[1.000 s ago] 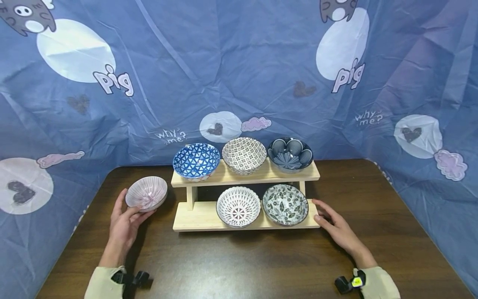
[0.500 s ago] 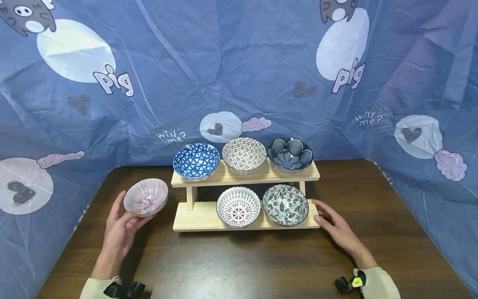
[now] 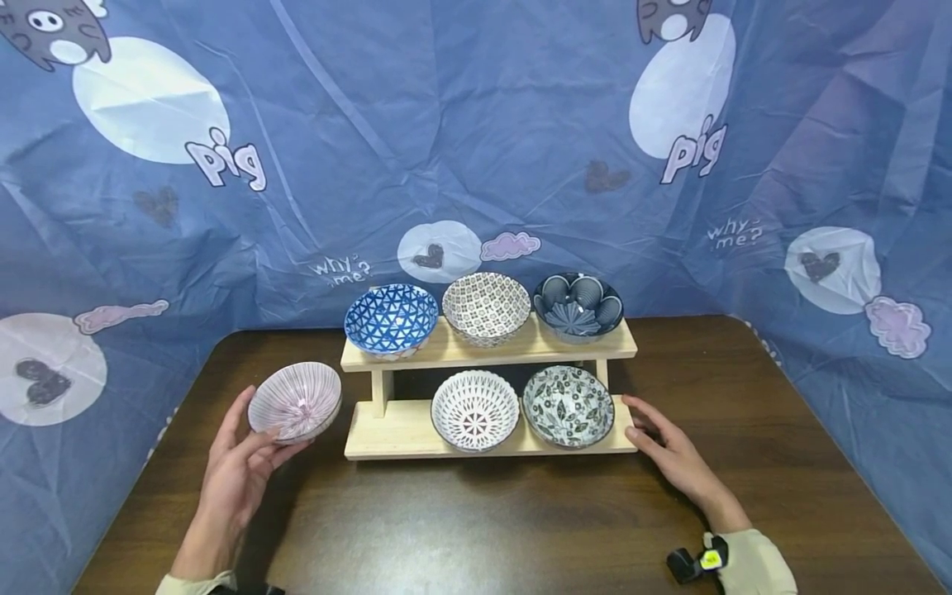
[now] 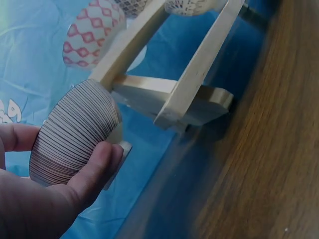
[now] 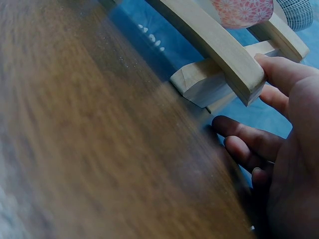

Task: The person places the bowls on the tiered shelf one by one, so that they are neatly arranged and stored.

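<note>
My left hand [image 3: 240,475] holds a small bowl [image 3: 297,400] with thin purplish stripes, tilted toward the head camera and raised left of the wooden stand. In the left wrist view, a finger of that hand lies along the foot of the striped bowl [image 4: 75,134]. My right hand [image 3: 678,456] grips the right end of the stand's lower board [image 3: 387,431] between thumb and finger; its other fingers curl loosely below, in the right wrist view. On the lower board stand a white bowl [image 3: 474,411] with a dark radial pattern and a green leaf-patterned bowl [image 3: 568,408].
The upper board [image 3: 483,354] carries a blue triangle-patterned bowl [image 3: 391,320], a grey-patterned bowl [image 3: 487,310] and a dark blue bowl [image 3: 578,307]. Left on the lower board, bare wood shows. The brown table [image 3: 461,529] ends at a blue printed cloth [image 3: 483,124] behind.
My left hand has drawn the striped bowl slightly nearer the camera, and the bowl has shifted a little to the right. The right hand and the stand have stayed in place.
</note>
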The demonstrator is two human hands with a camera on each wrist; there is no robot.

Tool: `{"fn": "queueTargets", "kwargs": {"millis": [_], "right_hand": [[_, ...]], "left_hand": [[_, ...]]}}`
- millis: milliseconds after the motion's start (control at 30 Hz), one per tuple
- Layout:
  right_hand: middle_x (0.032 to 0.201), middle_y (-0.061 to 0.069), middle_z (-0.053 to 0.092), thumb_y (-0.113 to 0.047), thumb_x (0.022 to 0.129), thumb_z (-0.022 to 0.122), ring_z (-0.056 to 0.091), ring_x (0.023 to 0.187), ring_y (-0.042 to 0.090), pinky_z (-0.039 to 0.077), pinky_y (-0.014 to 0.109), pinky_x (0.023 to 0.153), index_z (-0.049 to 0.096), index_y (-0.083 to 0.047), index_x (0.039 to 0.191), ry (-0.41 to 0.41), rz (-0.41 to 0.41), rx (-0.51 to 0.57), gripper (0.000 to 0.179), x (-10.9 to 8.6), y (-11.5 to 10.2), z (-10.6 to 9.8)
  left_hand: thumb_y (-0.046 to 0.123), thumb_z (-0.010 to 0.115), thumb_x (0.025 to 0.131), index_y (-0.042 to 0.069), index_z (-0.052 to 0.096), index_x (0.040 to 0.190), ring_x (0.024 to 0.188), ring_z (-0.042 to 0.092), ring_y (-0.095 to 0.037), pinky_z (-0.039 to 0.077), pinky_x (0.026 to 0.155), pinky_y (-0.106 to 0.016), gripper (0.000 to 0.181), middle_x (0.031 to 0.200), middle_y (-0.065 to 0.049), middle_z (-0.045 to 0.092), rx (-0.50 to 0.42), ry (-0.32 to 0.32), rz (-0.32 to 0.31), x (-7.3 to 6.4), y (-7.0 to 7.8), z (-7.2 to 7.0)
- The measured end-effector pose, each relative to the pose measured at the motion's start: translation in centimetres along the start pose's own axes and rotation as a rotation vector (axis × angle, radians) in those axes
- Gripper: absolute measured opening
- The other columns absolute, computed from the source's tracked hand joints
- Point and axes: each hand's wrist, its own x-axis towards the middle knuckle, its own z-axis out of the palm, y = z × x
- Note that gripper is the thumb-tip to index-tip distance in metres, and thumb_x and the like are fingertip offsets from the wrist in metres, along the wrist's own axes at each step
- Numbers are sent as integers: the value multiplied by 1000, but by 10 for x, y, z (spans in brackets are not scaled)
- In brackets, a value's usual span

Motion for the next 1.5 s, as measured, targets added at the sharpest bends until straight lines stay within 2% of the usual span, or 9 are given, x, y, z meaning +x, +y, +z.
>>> {"fn": "queueTargets", "kwargs": {"millis": [300,400,633,867,1100,1300,1500], "right_hand": [[153,18,47,-27,104,53,47,110,-17,47,14,93,41,-11,152,5,-23,8,52,1,0,1],[153,18,46,-28,104,53,47,110,-17,47,14,92,41,-11,152,5,-23,10,52,1,0,0],[154,18,46,-26,104,53,47,111,-17,47,13,93,41,-11,152,4,-39,17,51,1,2,2],[155,17,45,-29,104,52,45,110,-19,47,14,93,40,-12,153,3,-7,5,53,0,1,1],[155,16,44,-30,104,52,44,111,-18,47,15,93,40,-13,153,2,-1,-3,53,0,0,1],[155,17,45,-30,104,52,45,111,-17,48,15,93,40,-13,153,4,-7,-5,53,-1,0,1],[153,18,46,-27,104,52,46,110,-17,47,14,92,41,-11,152,6,-19,11,52,0,1,1]], "left_hand": [[-17,31,96,21,25,149,97,73,-23,65,83,-38,65,130,-4,50,-32,-73,17,-12,3,11],[-17,30,96,21,27,149,98,73,-23,65,84,-39,65,130,-4,53,-41,-106,25,-15,3,16],[-19,28,95,21,34,149,102,72,-24,64,87,-40,67,134,-4,53,-70,-161,25,-23,1,26],[-18,28,95,24,39,148,104,71,-23,64,87,-39,69,135,-3,51,-51,-168,3,-28,-3,34],[-19,29,95,23,41,149,108,69,-21,63,89,-40,70,138,-1,52,-81,-224,15,-32,-8,42],[-18,31,95,26,41,148,111,68,-19,63,89,-39,70,136,0,54,-36,-219,-17,-34,-14,51],[-15,36,95,29,34,148,111,67,-17,63,89,-37,68,132,-1,53,81,-159,-89,-31,-21,61]]}}
